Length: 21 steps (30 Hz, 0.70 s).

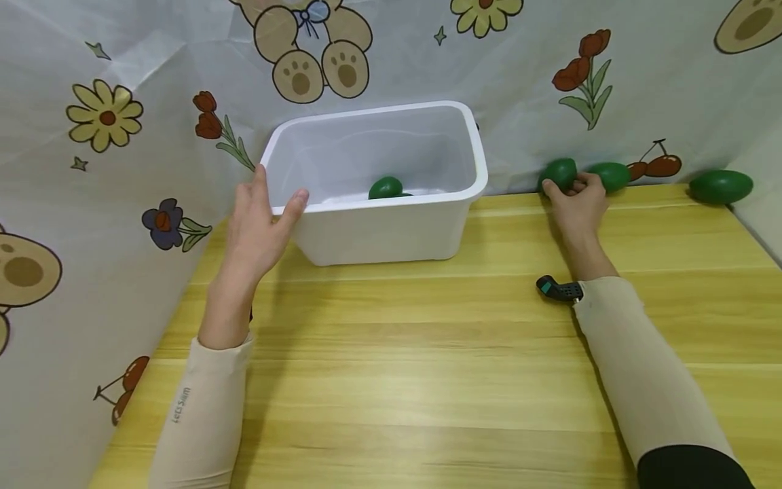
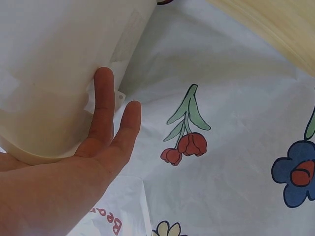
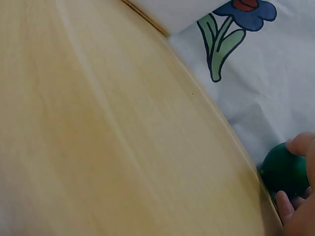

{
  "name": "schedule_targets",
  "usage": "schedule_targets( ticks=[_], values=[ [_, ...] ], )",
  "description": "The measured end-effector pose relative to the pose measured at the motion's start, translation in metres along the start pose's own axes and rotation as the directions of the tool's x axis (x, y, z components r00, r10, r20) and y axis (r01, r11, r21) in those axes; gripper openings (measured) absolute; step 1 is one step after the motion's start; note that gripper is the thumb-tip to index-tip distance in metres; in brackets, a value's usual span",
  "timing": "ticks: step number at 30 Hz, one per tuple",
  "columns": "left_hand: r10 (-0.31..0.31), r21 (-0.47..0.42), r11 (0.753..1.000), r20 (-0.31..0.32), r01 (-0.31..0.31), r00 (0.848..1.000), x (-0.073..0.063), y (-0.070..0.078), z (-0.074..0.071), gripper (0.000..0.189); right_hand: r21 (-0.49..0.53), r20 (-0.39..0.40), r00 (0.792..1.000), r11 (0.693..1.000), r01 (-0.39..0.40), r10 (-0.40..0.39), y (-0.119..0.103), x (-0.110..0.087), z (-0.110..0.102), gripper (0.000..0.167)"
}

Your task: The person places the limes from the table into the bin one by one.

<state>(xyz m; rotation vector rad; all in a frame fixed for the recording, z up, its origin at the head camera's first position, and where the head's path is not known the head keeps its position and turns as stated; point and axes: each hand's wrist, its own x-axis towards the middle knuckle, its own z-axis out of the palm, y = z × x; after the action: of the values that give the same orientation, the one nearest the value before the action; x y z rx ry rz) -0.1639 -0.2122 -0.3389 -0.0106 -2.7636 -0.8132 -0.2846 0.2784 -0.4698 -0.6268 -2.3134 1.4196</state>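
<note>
At the back of the table my right hand [image 1: 577,204] holds a smooth green egg-shaped object [image 1: 559,174] between thumb and fingers. In the right wrist view the thumb lies over this green egg-shaped object [image 3: 283,169], with fingertips below it. A second green oval [image 1: 611,176] sits just behind that hand, and a third green oval [image 1: 721,187] lies farther right. My left hand [image 1: 255,227] rests against the left front corner of a white plastic tub [image 1: 379,234]. Its fingers extend along the tub's outer wall [image 2: 49,59]. Inside the tub is a green oval [image 1: 385,187], with part of another beside it.
The wooden table [image 1: 415,353] runs back to a white cloth [image 1: 403,68] printed with flowers and bears. The tub stands against that cloth. A black wrist device [image 1: 559,289] sticks out from the right sleeve. A white panel [image 1: 760,197] borders the right side.
</note>
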Motion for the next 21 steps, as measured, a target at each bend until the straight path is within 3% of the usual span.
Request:
schedule_targets(
  ticks=[11,21],
  values=[
    [-0.019,0.002,1.0,0.015,0.018,1.0,-0.003,0.0,-0.003,0.105,0.076,-0.082,0.996,0.996,0.048,-0.041,0.003,-0.009,0.0,0.07],
    [-0.011,0.007,1.0,0.024,0.011,1.0,-0.002,0.001,-0.003,0.106,0.265,-0.128,0.99,0.959,0.095,-0.063,-0.013,-0.015,-0.014,0.058]
  ],
)
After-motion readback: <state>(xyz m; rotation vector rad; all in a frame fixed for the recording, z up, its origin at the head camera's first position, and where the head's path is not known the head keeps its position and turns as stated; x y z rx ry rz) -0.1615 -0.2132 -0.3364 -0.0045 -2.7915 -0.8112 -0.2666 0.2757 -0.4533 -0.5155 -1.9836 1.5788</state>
